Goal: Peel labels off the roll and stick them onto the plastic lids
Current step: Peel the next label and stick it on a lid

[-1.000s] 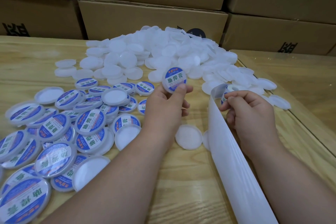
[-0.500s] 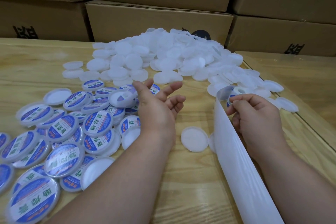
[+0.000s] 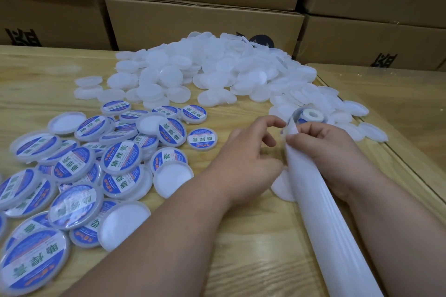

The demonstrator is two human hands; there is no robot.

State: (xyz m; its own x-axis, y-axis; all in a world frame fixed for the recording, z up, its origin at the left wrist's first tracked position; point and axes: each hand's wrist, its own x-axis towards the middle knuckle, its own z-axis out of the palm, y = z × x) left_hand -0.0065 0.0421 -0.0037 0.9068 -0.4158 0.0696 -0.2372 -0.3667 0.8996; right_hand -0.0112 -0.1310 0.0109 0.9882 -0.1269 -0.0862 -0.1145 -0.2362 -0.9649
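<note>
Both hands meet near the right middle of the pale wooden tabletop (image 3: 36,75). The right hand (image 3: 330,152) pinches the long white strip of label backing paper (image 3: 321,219), thumb and fingers curled on it where it bends over toward the small white label roll (image 3: 307,114), which sits just beyond the knuckles against the edge of the lid heap. The left hand (image 3: 246,164) is right beside that bend, index finger and thumb curved toward each other at the strip's edge; whether they already hold a label I cannot tell. The strip runs from the hands down to the bottom right corner, lying over one plain white round plastic lid (image 3: 281,187) on the wood. Behind the hands spreads a big heap of unlabelled translucent white plastic lids (image 3: 205,72). To the left lies a loose pile of lids with blue-and-white round labels (image 3: 120,159), some overlapping, a few blank ones turned up among them; one labelled lid (image 3: 202,139) rests apart, nearest the left hand. Brown cardboard cartons (image 3: 200,24) are stacked along the far side
</note>
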